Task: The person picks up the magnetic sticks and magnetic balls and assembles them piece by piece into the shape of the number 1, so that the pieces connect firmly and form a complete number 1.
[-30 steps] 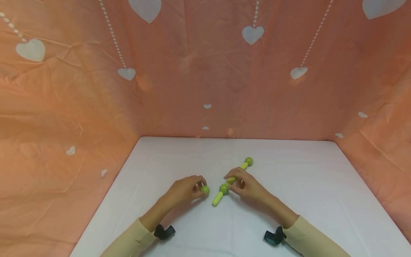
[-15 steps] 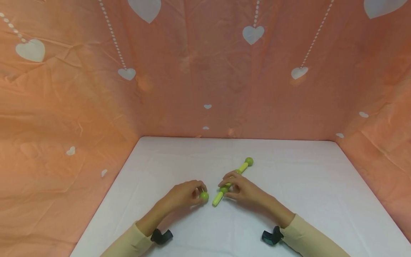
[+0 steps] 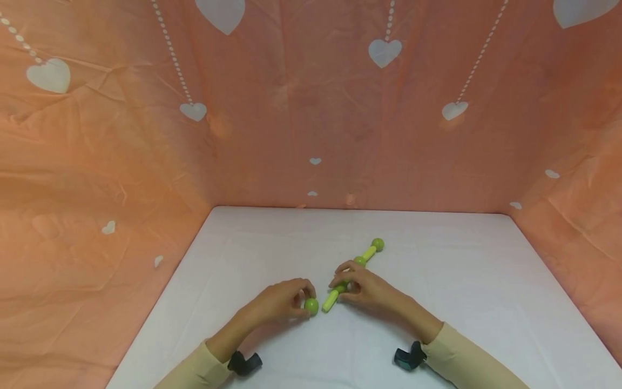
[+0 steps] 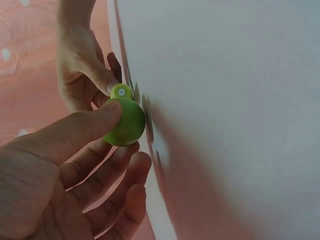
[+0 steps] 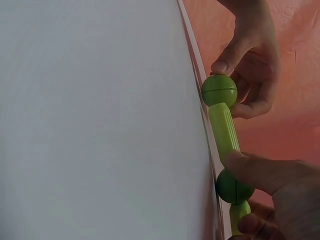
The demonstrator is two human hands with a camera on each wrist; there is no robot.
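My left hand pinches a loose green ball between thumb and fingers, close to the near end of a green rod. That rod is a straight chain of yellow-green ridged sticks and green balls, slanting away to the right over the white table. My right hand grips the chain around its nearer ball, which the fingers partly hide in the head view. In the right wrist view the thumb lies where the end stick meets that ball. The left wrist view shows a small pale dot on the stick's end.
A white table lies under both hands. Orange cloth with white hearts hangs behind it and along both sides. The far ball of the chain lies toward the table's back. Dark wrist straps sit at both sleeves.
My left hand has come nearer with its ball, down to the level of the chain's near end. The right hand has slid along the chain toward that end, over its nearer ball.
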